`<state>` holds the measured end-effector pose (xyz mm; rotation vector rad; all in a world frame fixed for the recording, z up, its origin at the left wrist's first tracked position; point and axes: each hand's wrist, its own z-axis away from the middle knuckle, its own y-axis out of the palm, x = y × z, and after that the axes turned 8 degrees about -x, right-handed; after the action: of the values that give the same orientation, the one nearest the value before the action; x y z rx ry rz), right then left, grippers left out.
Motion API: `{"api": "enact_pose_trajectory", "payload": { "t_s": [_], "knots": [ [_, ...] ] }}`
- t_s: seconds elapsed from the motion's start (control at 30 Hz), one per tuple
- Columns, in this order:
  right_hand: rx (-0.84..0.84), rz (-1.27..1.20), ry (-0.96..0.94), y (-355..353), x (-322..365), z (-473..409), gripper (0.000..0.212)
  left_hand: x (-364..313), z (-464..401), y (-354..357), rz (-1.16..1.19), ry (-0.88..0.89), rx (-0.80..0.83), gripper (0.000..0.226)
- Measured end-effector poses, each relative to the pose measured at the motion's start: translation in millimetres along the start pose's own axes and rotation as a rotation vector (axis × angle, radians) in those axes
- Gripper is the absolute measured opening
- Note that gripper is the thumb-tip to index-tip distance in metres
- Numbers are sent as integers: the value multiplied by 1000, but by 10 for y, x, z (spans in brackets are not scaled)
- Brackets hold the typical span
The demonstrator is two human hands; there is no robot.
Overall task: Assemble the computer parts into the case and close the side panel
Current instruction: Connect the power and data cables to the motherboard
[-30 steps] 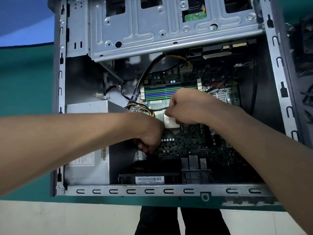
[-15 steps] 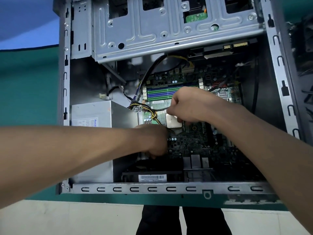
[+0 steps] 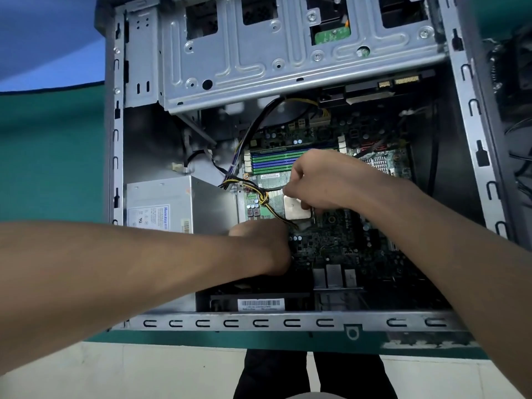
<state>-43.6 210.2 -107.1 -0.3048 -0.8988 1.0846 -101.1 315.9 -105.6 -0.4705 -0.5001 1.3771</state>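
Yellow-black cables cross the motherboard between both hands.

psu label carries a blue brand word, looks like "huntkey" (rest of the print too small to read). barcode sticker on the black part at the case's near edge: bars and tiny print, unreadable. white sticker on the ram stick, also unreadable.
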Motion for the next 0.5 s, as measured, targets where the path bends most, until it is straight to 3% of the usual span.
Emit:
{"api": "enact_pose_trajectory", "payload": {
  "t_s": [0.1,0.37,0.5],
  "knots": [
    [8,-13,12,-25,3,22,26,34,-10,0,-11,42,16,19],
    [6,33,-20,2,-20,22,18,136,-51,-148,-248,410,183,25],
    [6,55,-35,20,-24,16,16,197,-84,-172,-322,484,149,27]
  ]
}}
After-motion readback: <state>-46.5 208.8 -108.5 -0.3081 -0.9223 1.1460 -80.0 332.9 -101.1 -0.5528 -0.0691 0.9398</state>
